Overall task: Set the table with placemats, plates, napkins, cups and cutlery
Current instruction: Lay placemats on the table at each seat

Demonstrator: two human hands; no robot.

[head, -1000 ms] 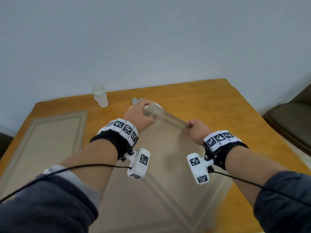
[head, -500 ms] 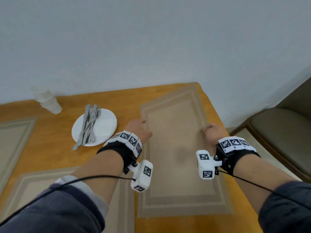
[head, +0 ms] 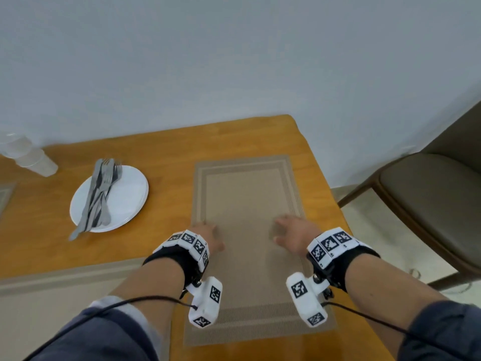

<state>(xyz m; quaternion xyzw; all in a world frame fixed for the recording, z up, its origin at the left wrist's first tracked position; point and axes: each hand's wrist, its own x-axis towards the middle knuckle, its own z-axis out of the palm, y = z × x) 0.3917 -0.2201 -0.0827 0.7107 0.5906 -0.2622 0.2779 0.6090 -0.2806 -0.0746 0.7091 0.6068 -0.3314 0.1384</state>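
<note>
We find the wooden tabletop [head: 166, 152] carrying a beige placemat [head: 247, 194], laid flat near its right edge. A second placemat [head: 65, 295] lies at the near left. White plates [head: 127, 196] sit left of the first placemat, apart from it. Our left hand [head: 208, 234] and right hand [head: 291, 234] are over that placemat's middle, fingers extended, grasping nothing. Cutlery [head: 100, 194] rests across the plates. Clear cups [head: 28, 157] sit at the far left.
</note>
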